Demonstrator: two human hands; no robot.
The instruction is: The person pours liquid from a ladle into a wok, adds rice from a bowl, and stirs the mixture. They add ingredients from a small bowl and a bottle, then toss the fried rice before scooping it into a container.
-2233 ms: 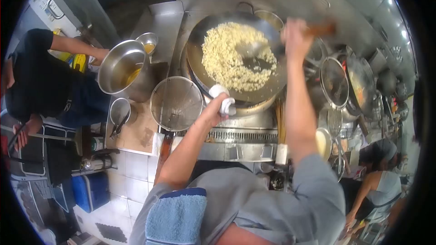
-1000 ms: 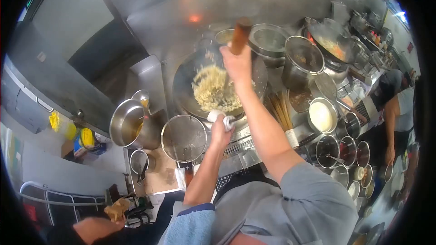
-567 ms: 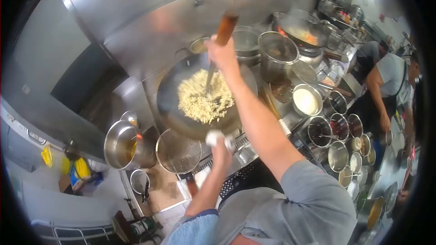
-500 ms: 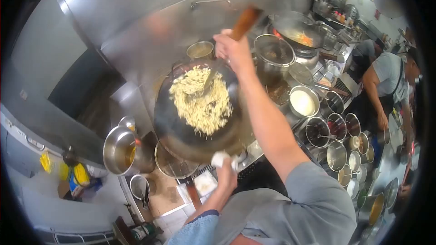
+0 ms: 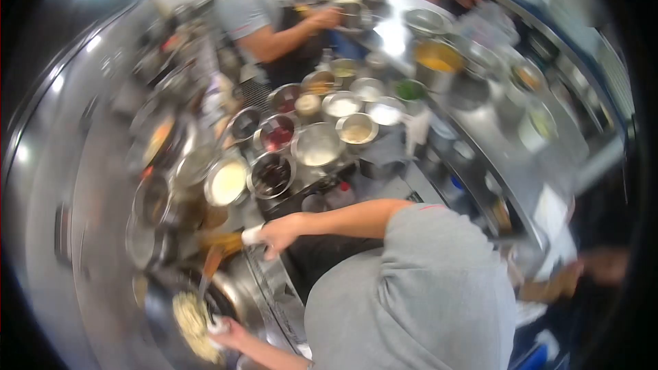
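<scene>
Near the bottom, the dark wok (image 5: 154, 305) holds pale shredded food (image 5: 194, 325). My left hand (image 5: 233, 336) is closed on a white cloth (image 5: 218, 325) at the wok's near edge. A spatula with a wooden handle (image 5: 214, 259) slants down into the wok, its lower end close to my left hand. Above and right of the wok, my right hand (image 5: 279, 231) is closed round a small white object (image 5: 252, 235), too blurred to identify. A yellow-brown blurred shape lies just left of it.
Metal bowls of ingredients, one with pale liquid (image 5: 227, 181) and one with red contents (image 5: 277, 136), crowd the area beyond my right arm. A co-worker (image 5: 264, 27) stands behind them. Other people's arms show at the top and right. A steel counter (image 5: 493, 130) runs along the right.
The view has swung right. My right hand has left the spatula and come down beside the wok, now round a white object. My left hand remains with the cloth at the wok's edge.
</scene>
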